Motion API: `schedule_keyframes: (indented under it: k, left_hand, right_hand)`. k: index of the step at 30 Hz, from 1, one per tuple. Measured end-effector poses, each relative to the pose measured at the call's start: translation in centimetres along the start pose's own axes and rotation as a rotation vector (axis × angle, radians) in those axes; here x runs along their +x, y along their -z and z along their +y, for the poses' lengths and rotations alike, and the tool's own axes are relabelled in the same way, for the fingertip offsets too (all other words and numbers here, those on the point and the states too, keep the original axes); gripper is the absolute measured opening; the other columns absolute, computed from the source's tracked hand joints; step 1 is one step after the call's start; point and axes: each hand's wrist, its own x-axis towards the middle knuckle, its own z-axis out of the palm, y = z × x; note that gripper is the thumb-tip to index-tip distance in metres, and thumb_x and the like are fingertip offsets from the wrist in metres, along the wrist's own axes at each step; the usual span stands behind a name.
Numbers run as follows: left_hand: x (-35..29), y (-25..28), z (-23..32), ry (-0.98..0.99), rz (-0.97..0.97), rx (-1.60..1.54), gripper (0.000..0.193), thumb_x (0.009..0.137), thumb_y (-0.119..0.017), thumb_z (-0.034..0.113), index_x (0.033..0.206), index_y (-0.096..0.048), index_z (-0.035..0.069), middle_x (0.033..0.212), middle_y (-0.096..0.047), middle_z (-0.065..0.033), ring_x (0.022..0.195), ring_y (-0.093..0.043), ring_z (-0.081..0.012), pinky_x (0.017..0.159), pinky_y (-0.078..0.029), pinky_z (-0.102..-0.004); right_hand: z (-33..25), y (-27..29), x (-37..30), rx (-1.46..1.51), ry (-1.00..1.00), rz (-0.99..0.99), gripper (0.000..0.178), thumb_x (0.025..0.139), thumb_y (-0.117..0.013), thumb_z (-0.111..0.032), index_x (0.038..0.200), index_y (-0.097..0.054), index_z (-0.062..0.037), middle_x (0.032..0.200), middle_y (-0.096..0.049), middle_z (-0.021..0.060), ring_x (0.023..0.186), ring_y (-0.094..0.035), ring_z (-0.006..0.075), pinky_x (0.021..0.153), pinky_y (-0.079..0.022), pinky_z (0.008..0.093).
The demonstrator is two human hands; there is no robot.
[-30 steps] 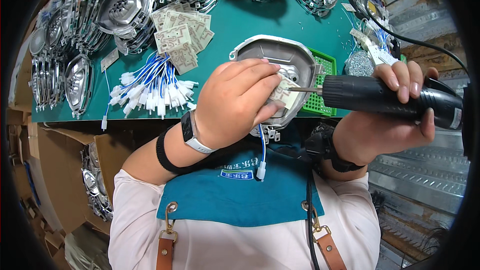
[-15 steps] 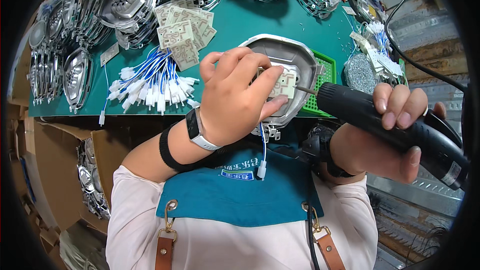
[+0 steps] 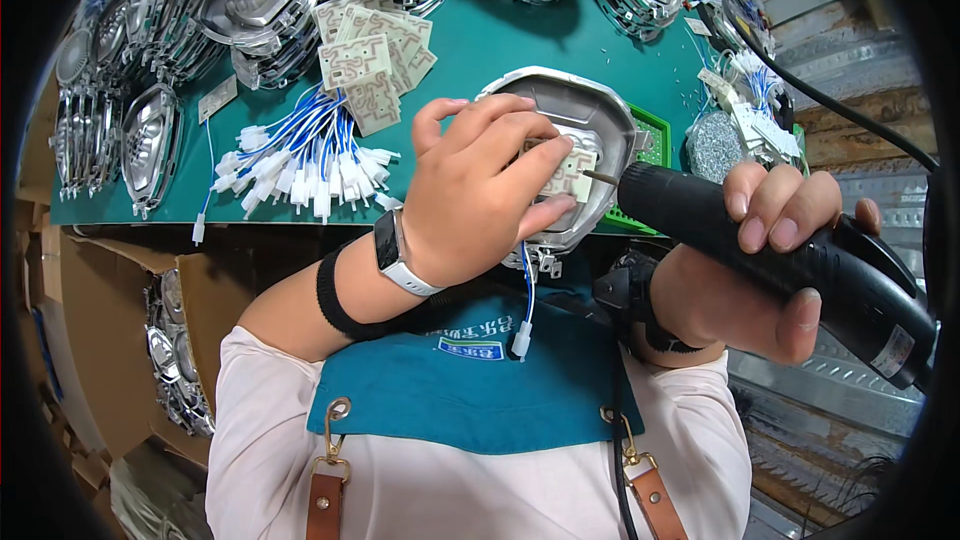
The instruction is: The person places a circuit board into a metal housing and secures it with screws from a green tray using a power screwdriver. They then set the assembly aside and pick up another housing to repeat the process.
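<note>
My left hand (image 3: 485, 185) pinches a pale circuit board (image 3: 572, 183) between thumb and fingers, holding it inside a silver metal lamp housing (image 3: 610, 135). The hand hides part of the board. From the housing's near side hangs a blue-and-white wire with a white connector (image 3: 523, 340). My right hand (image 3: 775, 240) is wrapped round a black electric screwdriver (image 3: 690, 212), tilted with its bit pointing left. The bit's tip meets the board's right part; whether a screw sits beneath it is too small to tell.
Loose circuit boards (image 3: 357, 62) and a bundle of wired connectors (image 3: 300, 175) lie left on the green table (image 3: 520, 35). Stacked metal housings (image 3: 150, 145) line the left and back. A green perforated tray (image 3: 655, 135) sits under the housing. A round dish of screws (image 3: 714, 142) stands right.
My right hand has brought the screwdriver a little to the left, and its bit now reaches further over the board. My left hand keeps its hold almost unchanged.
</note>
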Motion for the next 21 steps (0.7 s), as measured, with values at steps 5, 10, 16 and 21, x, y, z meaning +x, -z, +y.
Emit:
schedule_keyframes:
  k: [5, 10, 16, 21]
  left_hand:
    - [-0.2, 0.6, -0.3, -0.045, 0.024, 0.005, 0.041, 0.062, -0.077, 0.03, 0.097, -0.066, 0.013, 0.096, -0.061, 0.001, 0.101, -0.055, -0.0223, 0.087, -0.031, -0.0403]
    - [-1.0, 2.5, -0.5, -0.041, -0.023, 0.023, 0.041, 0.062, -0.077, 0.03, 0.098, -0.066, 0.013, 0.095, -0.061, -0.0004, 0.099, -0.056, -0.0227, 0.085, -0.032, -0.0387]
    - [0.1, 1.0, -0.5, -0.068, 0.007, -0.003, 0.041, 0.062, -0.077, 0.03, 0.097, -0.065, 0.012, 0.096, -0.061, -0.0009, 0.1, -0.055, -0.023, 0.086, -0.032, -0.0392]
    - [0.5, -0.1, -0.1, -0.049, 0.012, -0.034, 0.04, 0.062, -0.076, 0.03, 0.096, -0.065, 0.013, 0.096, -0.06, 0.0002, 0.101, -0.054, -0.0223, 0.087, -0.03, -0.0405]
  right_hand:
    - [-0.3, -0.1, -0.1, -0.008, 0.023, -0.008, 0.06, 0.073, -0.06, -0.028, 0.125, -0.041, -0.0052, 0.084, -0.045, 0.0071, 0.07, -0.047, 0.0157, 0.068, -0.038, 0.0325]
    - [-1.6, 0.0, -0.3, 0.011, 0.022, 0.005, 0.061, 0.073, -0.06, -0.029, 0.125, -0.041, -0.004, 0.083, -0.044, 0.0063, 0.071, -0.047, 0.0149, 0.069, -0.038, 0.0316]
    - [-1.1, -0.3, -0.2, 0.015, 0.037, 0.014, 0.061, 0.073, -0.059, -0.029, 0.125, -0.04, -0.004, 0.083, -0.045, 0.0065, 0.071, -0.046, 0.015, 0.069, -0.037, 0.0315]
    - [-0.5, -0.1, 0.0, -0.042, 0.026, -0.007, 0.063, 0.073, -0.058, -0.03, 0.128, -0.04, -0.0057, 0.083, -0.045, 0.0073, 0.069, -0.046, 0.0161, 0.067, -0.038, 0.0334]
